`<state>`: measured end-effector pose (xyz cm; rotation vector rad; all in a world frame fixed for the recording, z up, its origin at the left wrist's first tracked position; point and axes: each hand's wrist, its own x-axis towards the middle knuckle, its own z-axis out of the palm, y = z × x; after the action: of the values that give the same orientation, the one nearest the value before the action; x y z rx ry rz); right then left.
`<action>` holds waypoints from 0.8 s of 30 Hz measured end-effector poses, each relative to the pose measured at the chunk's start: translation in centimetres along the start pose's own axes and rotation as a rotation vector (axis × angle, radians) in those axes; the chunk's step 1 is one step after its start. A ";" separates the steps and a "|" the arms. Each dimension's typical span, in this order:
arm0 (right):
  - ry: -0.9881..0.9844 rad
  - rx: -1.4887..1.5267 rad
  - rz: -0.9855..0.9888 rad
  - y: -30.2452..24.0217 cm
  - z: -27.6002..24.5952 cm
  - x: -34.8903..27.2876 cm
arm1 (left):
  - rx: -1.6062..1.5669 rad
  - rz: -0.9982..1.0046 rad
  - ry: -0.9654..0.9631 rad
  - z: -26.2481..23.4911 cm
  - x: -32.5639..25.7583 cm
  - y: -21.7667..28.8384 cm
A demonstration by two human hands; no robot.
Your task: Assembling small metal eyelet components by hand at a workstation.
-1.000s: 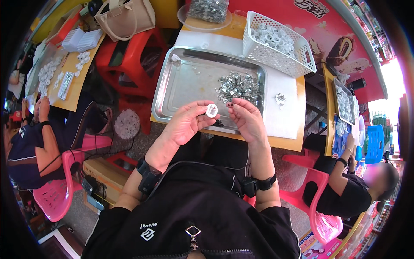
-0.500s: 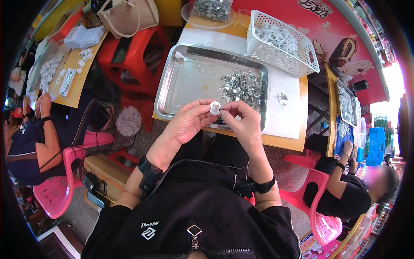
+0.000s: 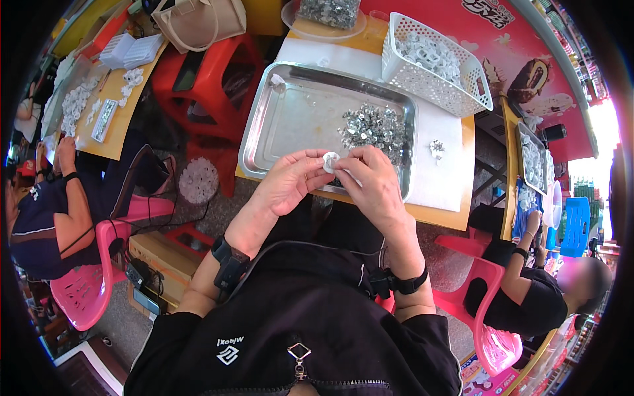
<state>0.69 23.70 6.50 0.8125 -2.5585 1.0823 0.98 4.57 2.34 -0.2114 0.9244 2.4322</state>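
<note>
Over the near edge of a metal tray (image 3: 277, 125), my left hand (image 3: 288, 181) pinches a small white round plastic piece (image 3: 329, 160) between thumb and fingers. My right hand (image 3: 376, 179) is closed at the right side of the same piece, its thumb and fingertips touching it. Something small and silvery shows on the white piece, partly hidden by the right fingertips. Beyond my right hand, a heap of small shiny metal parts (image 3: 375, 125) lies in the right half of the tray. A single white piece (image 3: 277, 79) lies in its far left corner.
A white perforated basket (image 3: 472, 102) full of white-and-clear pieces stands at the back right. A few metal bits (image 3: 436, 150) lie on the white sheet (image 3: 439, 185). Behind the tray is a bag of metal parts (image 3: 328, 12). Red stools (image 3: 198, 82) stand left; people work at both sides.
My right fingers have closed in on the white piece from the right and now overlap its edge. The piece has turned more face-up. My left hand keeps its grip.
</note>
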 end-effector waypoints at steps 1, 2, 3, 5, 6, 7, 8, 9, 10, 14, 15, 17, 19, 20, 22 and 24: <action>-0.012 -0.056 -0.034 -0.4 -0.2 0.1 | -0.001 0.000 0.003 0.1 -0.1 0.1; -0.023 -0.113 -0.067 -0.6 -0.3 0.2 | -0.022 0.010 0.006 0.4 -0.2 0.2; -0.023 -0.112 -0.066 -0.6 -0.2 0.1 | -0.044 0.020 0.010 0.5 -0.2 0.2; -0.003 -0.182 -0.116 -0.7 -0.1 0.0 | -0.016 0.029 0.027 0.4 -0.1 -0.1; -0.004 -0.179 -0.115 -0.6 -0.1 0.0 | 0.013 0.040 0.042 0.4 0.0 -0.3; 0.005 -0.199 -0.145 -0.5 0.0 -0.1 | 0.013 0.040 0.045 0.5 0.0 -0.3; 0.013 -0.220 -0.173 -0.4 0.1 -0.2 | 0.042 0.053 0.049 0.7 0.1 -0.4; 0.012 -0.218 -0.172 -0.4 0.1 -0.2 | 0.071 0.067 0.052 0.9 0.0 -0.4; 0.032 -0.220 -0.192 -0.3 0.1 -0.2 | 0.071 0.065 0.055 1.1 -0.1 -0.4; 0.066 -0.231 -0.236 -0.5 0.2 -0.2 | 0.119 0.102 0.087 1.6 -0.1 -0.7; 0.065 -0.229 -0.235 -0.5 0.2 -0.2 | 0.134 0.116 0.103 1.6 0.0 -0.8; 0.068 -0.241 -0.239 -0.6 0.2 -0.3 | 0.157 0.121 0.115 1.5 0.2 -1.1; 0.067 -0.245 -0.235 -0.5 0.4 -0.5 | 0.180 0.126 0.126 1.3 0.4 -1.4; 0.066 -0.249 -0.233 -0.4 0.5 -0.6 | 0.220 0.130 0.140 1.2 0.5 -1.6; 0.096 -0.225 -0.209 -0.8 0.6 -0.5 | 0.259 0.135 0.156 1.1 0.5 -1.7; 0.126 -0.203 -0.186 -0.8 0.7 -0.5 | 0.328 0.135 0.128 1.0 0.4 -1.7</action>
<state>1.58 22.91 6.26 0.8792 -2.3846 0.7784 1.51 6.45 2.00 -0.1920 1.4180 2.3631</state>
